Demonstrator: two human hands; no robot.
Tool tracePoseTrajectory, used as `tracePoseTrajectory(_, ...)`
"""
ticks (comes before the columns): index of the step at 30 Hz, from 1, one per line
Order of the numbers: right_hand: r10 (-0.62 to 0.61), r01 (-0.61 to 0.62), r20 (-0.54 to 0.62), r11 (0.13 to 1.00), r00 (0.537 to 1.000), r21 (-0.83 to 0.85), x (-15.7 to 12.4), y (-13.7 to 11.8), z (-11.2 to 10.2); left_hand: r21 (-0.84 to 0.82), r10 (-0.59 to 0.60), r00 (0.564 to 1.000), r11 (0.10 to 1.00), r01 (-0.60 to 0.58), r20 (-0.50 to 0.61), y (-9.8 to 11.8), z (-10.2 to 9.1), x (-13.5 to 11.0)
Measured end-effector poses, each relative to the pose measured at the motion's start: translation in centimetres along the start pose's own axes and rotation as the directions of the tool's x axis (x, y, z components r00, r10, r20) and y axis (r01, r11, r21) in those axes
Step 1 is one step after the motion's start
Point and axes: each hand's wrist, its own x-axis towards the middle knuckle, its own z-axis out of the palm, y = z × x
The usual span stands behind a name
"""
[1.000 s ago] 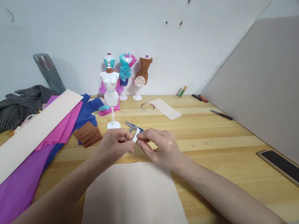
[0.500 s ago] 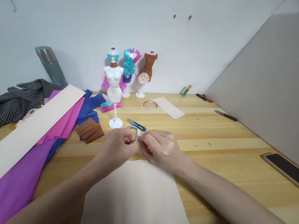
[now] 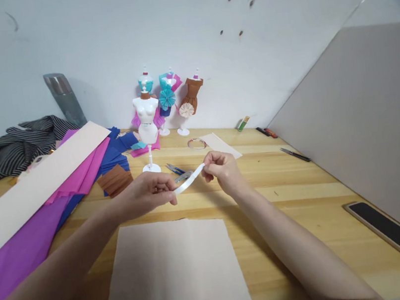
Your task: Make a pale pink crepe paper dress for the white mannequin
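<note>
My left hand [image 3: 145, 193] is closed on a small roll of white tape, mostly hidden in its fingers. A strip of white tape [image 3: 189, 178] stretches from it up to my right hand [image 3: 222, 168], which pinches the free end. Both hands hover over the wooden table [image 3: 303, 189], just beyond a beige sheet of paper [image 3: 173, 274] lying flat in front of me. Blue-handled snips [image 3: 174, 168] lie on the table right behind the tape.
A white mini mannequin [image 3: 147, 123] stands behind the hands, with dressed ones [image 3: 177, 98] by the wall. Purple, pink, blue and beige paper sheets [image 3: 41, 194] lie left, a brown pleated piece [image 3: 116, 180] near them. A phone [image 3: 396, 233] lies right, beside a grey board [image 3: 368, 120].
My right hand moved right and up, away from the left, drawing a length of white tape out from the roll. Before, both hands were together at the roll.
</note>
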Motion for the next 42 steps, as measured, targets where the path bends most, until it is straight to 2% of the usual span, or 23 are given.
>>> tracePoseTrajectory(2,0.028,-0.026,-0.068,0.999,0.997,0.027,1.4,1.3,-1.0,-0.118,0.065,0.998,0.991,-0.063,0.015,0.0,-0.8,-0.2)
tracePoseTrajectory(4,0.061,-0.056,-0.128,0.998,0.99,0.041,2.3,2.6,-1.8,-0.253,0.13,0.991,0.959,-0.131,-0.019,-0.1,-1.4,-0.6)
tracePoseTrajectory(8,0.122,-0.118,-0.196,0.993,0.973,0.028,2.9,4.6,-2.6,-0.476,0.189,0.964,0.841,-0.258,-0.189,-0.4,-2.0,-1.1)
tracePoseTrajectory(12,0.144,-0.152,-0.192,0.988,0.971,-0.028,2.9,5.8,-2.4,-0.579,0.194,0.91,0.719,-0.385,-0.366,-0.6,-2.5,-1.2)
tracePoseTrajectory(16,0.087,-0.112,-0.205,0.987,0.975,-0.113,3.3,6.6,-2.7,-0.591,0.199,0.867,0.661,-0.462,-0.456,-0.6,-2.8,-1.0)
tracePoseTrajectory(18,0.025,-0.065,-0.211,0.981,0.977,-0.184,3.4,6.9,-2.9,-0.596,0.197,0.868,0.656,-0.463,-0.456,-0.5,-2.8,-0.9)
tracePoseTrajectory(20,-0.044,-0.004,-0.164,0.959,0.986,-0.285,3.2,7.0,-2.7,-0.602,0.192,0.873,0.657,-0.454,-0.449,-0.4,-2.8,-0.9)
tracePoseTrajectory(23,-0.138,0.131,0.017,0.884,0.99,-0.449,2.3,6.9,-1.3,-0.604,0.176,0.89,0.678,-0.419,-0.42,0.0,-2.4,-0.9)
tracePoseTrajectory(26,-0.181,0.275,0.217,0.773,0.959,-0.572,1.6,6.7,0.6,-0.595,0.16,0.904,0.705,-0.385,-0.396,0.4,-2.0,-0.8)
tracePoseTrajectory(28,-0.168,0.32,0.288,0.697,0.943,-0.642,1.5,6.5,1.3,-0.595,0.151,0.908,0.712,-0.373,-0.39,0.5,-1.7,-0.6)
tracePoseTrajectory(30,-0.137,0.32,0.303,0.627,0.943,-0.71,1.5,6.3,1.4,-0.601,0.146,0.912,0.71,-0.367,-0.384,0.4,-1.4,-0.5)
tracePoseTrajectory(35,-0.079,0.257,0.251,0.495,0.965,-0.83,1.2,5.7,0.3,-0.599,0.131,0.918,0.721,-0.347,-0.373,-0.1,-1.0,-0.2)
tracePoseTrajectory(39,-0.011,0.187,0.205,0.46,0.979,-0.868,1.4,4.8,-0.7,-0.577,0.11,0.916,0.746,-0.332,-0.385,-0.1,-0.8,-0.2)
tracePoseTrajectory(42,0.008,0.174,0.201,0.467,0.98,-0.867,1.5,2.9,-1.3,-0.56,0.088,0.911,0.763,-0.322,-0.403,-0.1,-0.7,-0.2)
